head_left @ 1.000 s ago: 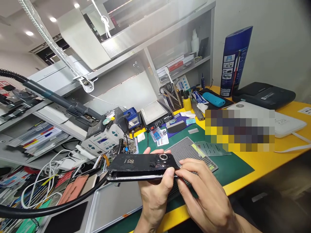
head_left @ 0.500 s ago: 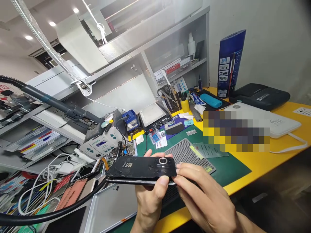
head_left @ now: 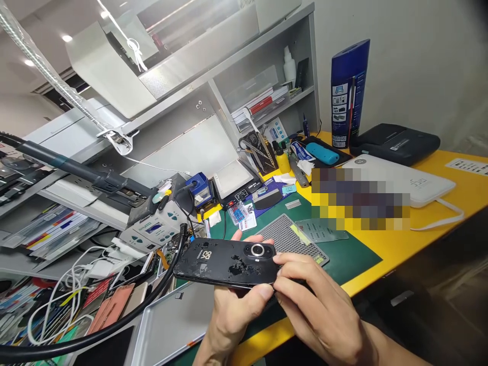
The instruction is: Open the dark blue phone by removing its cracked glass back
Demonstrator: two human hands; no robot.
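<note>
Black phone (head_left: pixel 223 267) — underside hidden above left hand (head_left: pixel 233 311).

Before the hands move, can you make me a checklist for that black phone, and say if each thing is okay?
1. Left hand supporting the phone: ok, thumb at the near edge, fingertips showing beyond the far edge.
2. Right hand in place: ok, fingertips at the camera end.
3. Camera ring uncovered: ok, no finger lies over it.
4. Back surface unmarked: not ok, it has dark, ragged patches.
5. Phone clear of the black hose: cannot tell, they come very close in this view.
6. Back closed all round: cannot tell, some edges are hidden.
</note>
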